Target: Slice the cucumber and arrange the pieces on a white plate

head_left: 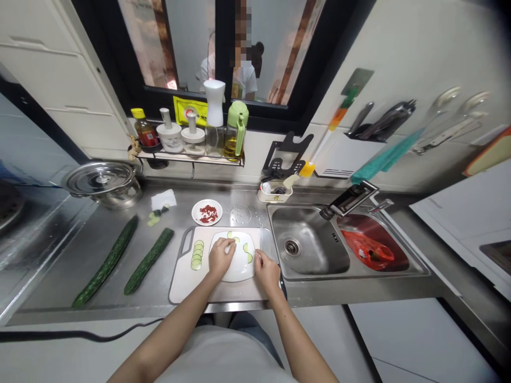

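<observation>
- Part of the work looked done: a few pale green pieces (248,253) lay on the white plate (239,272), some near its far edge and a pair toward its right side.
- More looked left over: a short overlapping row of slices (196,255) lay on the board (187,290), left of the plate and apart from it.
- Much of the plate was bare, so the arranging seemed, as a judgement, nearer its start than its end.
- The left hand (221,259) was over the plate's left part, thumb and fingertips drawn close beside a far piece; whether they gripped it could not be told.
- The right hand (267,272) was at the plate's right edge, fingers curled and narrow; whether it held anything could not be told.
- The plate sat on the board, squarish with rounded corners, glossy and white.
- The pair on it met in a wavy S, each piece seemingly a half-round with a darker green rim; the row's slices looked round and thin.
- Two long, dark green, bumpy cucumbers (148,261) lay on the counter (59,287), left of the board.
</observation>
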A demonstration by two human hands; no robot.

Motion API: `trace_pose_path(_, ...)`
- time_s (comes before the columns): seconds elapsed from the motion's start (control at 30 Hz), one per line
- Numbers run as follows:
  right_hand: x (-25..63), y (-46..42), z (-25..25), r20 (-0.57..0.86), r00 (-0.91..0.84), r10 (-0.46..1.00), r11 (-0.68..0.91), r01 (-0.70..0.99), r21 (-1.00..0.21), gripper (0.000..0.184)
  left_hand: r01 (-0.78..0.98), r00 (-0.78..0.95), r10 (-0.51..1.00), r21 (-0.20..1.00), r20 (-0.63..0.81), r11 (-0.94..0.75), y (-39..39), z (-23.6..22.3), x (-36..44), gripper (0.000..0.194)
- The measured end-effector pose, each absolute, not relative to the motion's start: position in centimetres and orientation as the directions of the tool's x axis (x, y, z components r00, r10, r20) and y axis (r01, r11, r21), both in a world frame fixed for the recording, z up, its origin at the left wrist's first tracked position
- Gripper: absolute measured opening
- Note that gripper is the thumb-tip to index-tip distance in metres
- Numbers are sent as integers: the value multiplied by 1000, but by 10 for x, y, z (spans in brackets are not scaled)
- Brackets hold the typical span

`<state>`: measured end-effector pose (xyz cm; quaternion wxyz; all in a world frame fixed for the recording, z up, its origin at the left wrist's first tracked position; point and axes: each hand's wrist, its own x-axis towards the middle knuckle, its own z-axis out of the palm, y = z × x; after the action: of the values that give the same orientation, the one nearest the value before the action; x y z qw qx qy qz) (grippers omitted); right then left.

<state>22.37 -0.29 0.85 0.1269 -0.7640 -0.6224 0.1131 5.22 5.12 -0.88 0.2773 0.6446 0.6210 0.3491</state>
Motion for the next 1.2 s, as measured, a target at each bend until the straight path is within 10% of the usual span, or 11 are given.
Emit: trace_pose_path(1.2,223,-4,3,-16,138,990,-134,917,-375,38,810,-391,912,425,-124,405,-13,-26,-50,30)
